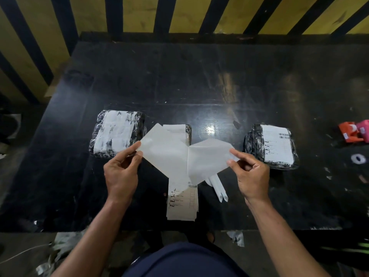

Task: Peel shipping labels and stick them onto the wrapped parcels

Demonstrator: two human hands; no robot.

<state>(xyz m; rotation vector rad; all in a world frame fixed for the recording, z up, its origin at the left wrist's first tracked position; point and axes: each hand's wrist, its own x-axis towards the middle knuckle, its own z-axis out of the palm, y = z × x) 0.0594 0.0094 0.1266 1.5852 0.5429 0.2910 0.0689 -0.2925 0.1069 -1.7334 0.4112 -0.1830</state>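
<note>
Here, label (167, 154) half-peeled, blank-faced.

Black table (199, 80): three parcels (272, 146), label stack (182, 204).

3 parcels (117, 133) lie across the table (199, 76), label stack (182, 204) before them.

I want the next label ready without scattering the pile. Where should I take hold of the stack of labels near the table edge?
Probably its near short edge, coming from the table's front side. The stack of labels lies flat, its far end hidden under the sheet both hands hold, and its near end lies bare close to the table edge. Lift one corner there with a fingertip.
</note>
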